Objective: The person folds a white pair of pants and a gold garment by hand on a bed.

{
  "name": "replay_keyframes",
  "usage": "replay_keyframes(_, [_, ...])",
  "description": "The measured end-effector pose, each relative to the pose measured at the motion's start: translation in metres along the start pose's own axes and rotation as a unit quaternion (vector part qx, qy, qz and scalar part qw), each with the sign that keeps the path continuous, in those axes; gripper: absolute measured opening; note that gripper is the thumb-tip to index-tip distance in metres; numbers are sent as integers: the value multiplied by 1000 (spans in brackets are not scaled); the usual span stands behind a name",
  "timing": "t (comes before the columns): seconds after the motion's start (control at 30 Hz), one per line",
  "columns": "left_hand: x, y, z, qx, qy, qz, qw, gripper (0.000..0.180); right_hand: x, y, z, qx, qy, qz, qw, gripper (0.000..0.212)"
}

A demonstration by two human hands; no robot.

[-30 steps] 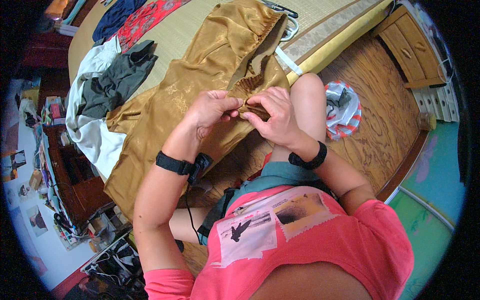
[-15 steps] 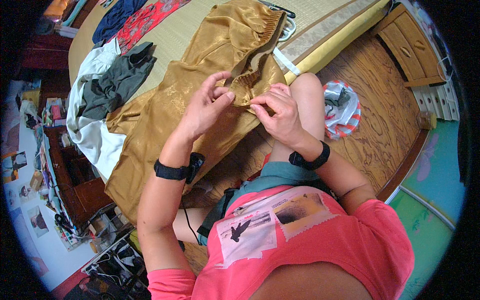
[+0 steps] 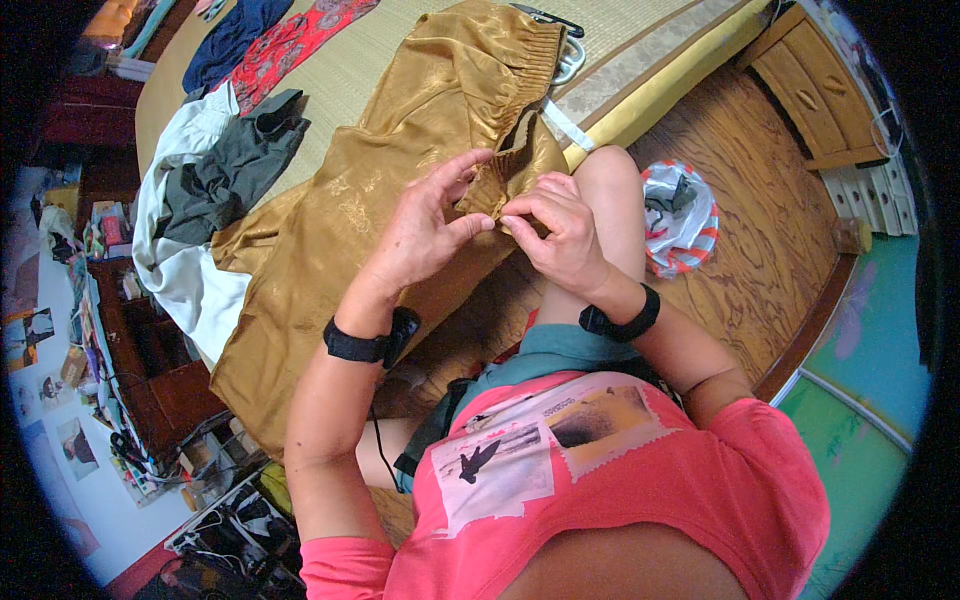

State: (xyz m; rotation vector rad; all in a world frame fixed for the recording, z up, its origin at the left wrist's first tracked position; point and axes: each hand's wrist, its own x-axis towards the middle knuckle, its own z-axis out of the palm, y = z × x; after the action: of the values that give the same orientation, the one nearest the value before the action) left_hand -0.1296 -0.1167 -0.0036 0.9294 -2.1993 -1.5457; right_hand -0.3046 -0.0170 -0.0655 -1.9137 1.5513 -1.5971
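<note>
Gold satin trousers [image 3: 340,220] with a gathered elastic waistband [image 3: 535,60] lie across the bed mat and hang over its edge towards my lap. My right hand [image 3: 565,235] pinches the near edge of the waistband between thumb and fingers. Beside it, my left hand [image 3: 425,225] is curled round the same part, its thumb tip almost meeting my right fingertips and its other fingers against the gathered cloth. What lies right between the fingertips is too small to make out. Both wrists wear black bands.
Left of the trousers lie a dark grey garment [image 3: 230,165], a white garment [image 3: 190,290], and red patterned [image 3: 300,45] and navy cloth [image 3: 230,45]. A white strip [image 3: 568,125] crosses the bed edge [image 3: 680,75]. A lined striped bin [image 3: 690,235] stands on the wooden floor near a cabinet [image 3: 815,90].
My left hand has shifted right, bringing its thumb up to my right fingertips. The waistband's far part has settled flatter, and its opening looks narrower.
</note>
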Motion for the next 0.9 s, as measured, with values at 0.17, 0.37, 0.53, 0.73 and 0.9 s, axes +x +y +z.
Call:
replay_keyframes(0.17, [-2,-8,7,-113,32,-40,992,69,0,-3,-2,3,-8,6,1000,11])
replay_keyframes(0.37, [-9,-10,14,-29,51,-53,997,63,3,-4,-11,31,-38,22,999,11])
replay_keyframes(0.53, [-18,2,20,215,90,48,971,63,29,-8,-20,96,-48,53,993,25])
replay_keyframes(0.73, [-20,3,17,287,118,98,946,49,31,2,-29,32,-158,29,986,18])
replay_keyframes(0.9, [-22,-8,17,365,195,181,892,34,14,3,-31,-51,-69,-80,993,20])
